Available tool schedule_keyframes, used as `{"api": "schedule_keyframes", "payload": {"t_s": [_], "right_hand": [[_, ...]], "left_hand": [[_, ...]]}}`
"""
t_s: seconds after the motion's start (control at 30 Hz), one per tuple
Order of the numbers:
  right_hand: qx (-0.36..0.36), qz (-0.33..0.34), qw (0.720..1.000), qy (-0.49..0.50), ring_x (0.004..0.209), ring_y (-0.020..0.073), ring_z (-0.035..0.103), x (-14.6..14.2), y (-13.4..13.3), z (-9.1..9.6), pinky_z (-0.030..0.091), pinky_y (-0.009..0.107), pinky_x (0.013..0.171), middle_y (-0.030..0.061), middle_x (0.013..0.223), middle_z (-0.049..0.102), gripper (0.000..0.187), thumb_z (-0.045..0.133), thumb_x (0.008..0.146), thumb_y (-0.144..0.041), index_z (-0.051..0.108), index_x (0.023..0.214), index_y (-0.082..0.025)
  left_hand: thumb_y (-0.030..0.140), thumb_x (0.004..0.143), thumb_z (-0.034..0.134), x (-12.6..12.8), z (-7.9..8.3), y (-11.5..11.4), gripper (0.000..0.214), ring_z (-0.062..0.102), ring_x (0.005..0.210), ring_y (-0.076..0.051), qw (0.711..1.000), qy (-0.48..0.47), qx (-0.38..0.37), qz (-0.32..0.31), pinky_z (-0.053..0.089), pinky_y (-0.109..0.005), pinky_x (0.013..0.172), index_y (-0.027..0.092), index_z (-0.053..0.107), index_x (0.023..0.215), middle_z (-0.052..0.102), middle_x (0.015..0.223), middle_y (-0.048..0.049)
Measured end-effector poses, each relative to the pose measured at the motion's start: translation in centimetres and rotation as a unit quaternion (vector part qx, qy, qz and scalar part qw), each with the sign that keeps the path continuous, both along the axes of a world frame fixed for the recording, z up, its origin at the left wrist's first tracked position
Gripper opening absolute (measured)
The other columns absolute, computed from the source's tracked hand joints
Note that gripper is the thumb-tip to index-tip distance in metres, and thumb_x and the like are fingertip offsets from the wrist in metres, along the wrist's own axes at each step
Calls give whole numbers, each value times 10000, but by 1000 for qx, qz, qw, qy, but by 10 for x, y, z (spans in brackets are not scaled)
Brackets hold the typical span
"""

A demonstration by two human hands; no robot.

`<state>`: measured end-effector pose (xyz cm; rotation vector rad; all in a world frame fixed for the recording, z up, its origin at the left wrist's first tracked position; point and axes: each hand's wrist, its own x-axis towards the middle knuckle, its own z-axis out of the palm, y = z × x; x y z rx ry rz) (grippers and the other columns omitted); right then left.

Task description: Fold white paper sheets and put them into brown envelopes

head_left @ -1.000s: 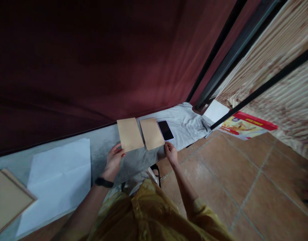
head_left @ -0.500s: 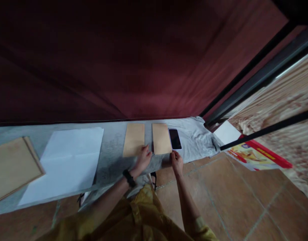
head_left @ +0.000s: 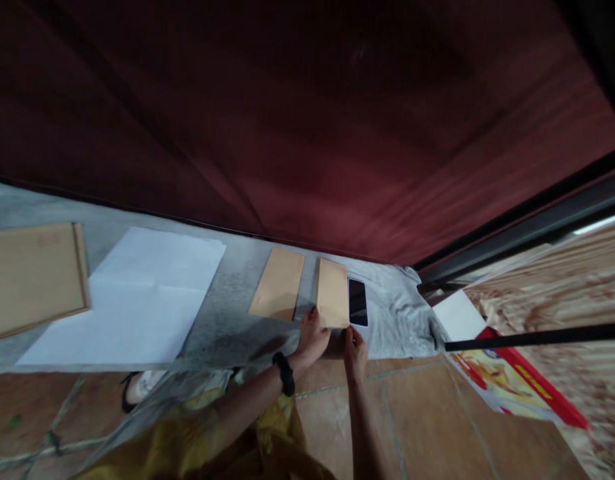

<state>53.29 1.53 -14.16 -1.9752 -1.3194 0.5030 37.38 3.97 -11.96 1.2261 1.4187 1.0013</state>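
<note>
A stack of brown paper envelopes [head_left: 332, 293] lies lengthwise on the grey cloth. My left hand [head_left: 313, 337] is closed at its near left corner, the fingertips pressed to the paper. At the near right corner my right hand [head_left: 356, 355] pinches the edge between thumb and fingers. Left of it, untouched, rests another brown envelope [head_left: 278, 283]. A dark-screened phone [head_left: 358, 302] with a pale case lies close along the right side, just beyond my right hand.
A large white paper sheet [head_left: 152, 303] is spread to the left, partly under a stack of big brown envelopes [head_left: 32, 280]. Behind the narrow cloth-covered surface [head_left: 392, 310] hangs dark red fabric [head_left: 307, 167]. At right are a black metal bar [head_left: 527, 337] and a red-yellow box [head_left: 517, 380].
My left hand has moved right, from beside the left envelope onto the corner of the right one. My right hand stays at its corner. The camera view has tilted and shifted.
</note>
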Motion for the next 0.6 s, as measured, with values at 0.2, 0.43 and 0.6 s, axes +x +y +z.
{"api": "schedule_keyframes", "payload": {"t_s": [0.2, 0.43, 0.6], "right_hand": [[-11, 17, 999, -48, 962, 312, 715, 0, 0, 5, 524, 347, 774, 173, 1070, 768, 719, 313, 956, -662, 746, 1176, -132], [-9, 20, 999, -47, 947, 316, 712, 0, -1, 2, 518, 361, 788, 191, 1089, 754, 708, 330, 951, -663, 747, 1159, -130], [5, 19, 999, -45, 957, 321, 703, -1, 0, -1, 517, 375, 805, 206, 1062, 750, 742, 327, 935, -688, 740, 1165, -116]], "left_hand": [[92, 712, 549, 7, 5, -8, 742, 461, 1332, -301, 998, 43, 43, 5, 342, -434, 1179, 187, 460, 1443, 544, 1359, -138], [103, 717, 546, 3, 6, -9, 725, 453, 1353, -301, 997, 83, 6, -8, 333, -429, 1183, 140, 454, 1435, 519, 1407, -181], [118, 713, 563, -3, 2, -6, 680, 485, 1336, -299, 997, 78, 2, -16, 359, -429, 1162, 145, 502, 1389, 538, 1391, -184]]}}
